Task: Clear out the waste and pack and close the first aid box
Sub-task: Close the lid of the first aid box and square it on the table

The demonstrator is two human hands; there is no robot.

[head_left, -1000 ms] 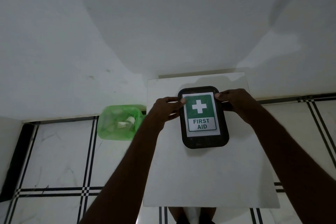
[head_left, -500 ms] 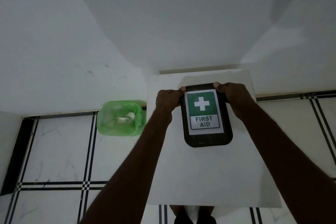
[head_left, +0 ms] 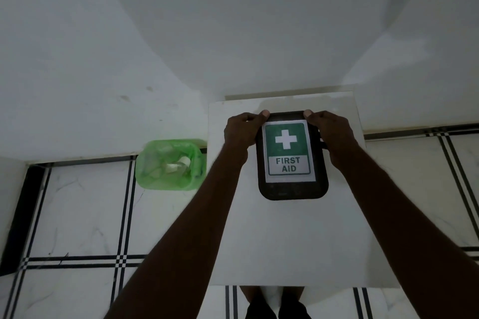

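A black first aid box (head_left: 293,190) lies flat and closed on a small white table (head_left: 285,241), its lid bearing a green and white FIRST AID label. My left hand (head_left: 242,131) grips the box's far left corner, thumb on the top edge. My right hand (head_left: 329,132) grips the far right corner in the same way, covering a small handle or latch on that side. A green waste bin (head_left: 169,164) with crumpled white waste inside stands on the floor to the left of the table.
The table stands against a white wall (head_left: 233,33). The floor (head_left: 77,215) is white marble tile with black stripe lines. My feet (head_left: 274,303) show below the table's near edge.
Both hands have slid from the box's sides up to its far corners, thumbs now on the far edge. The box sits a little farther back on the table.
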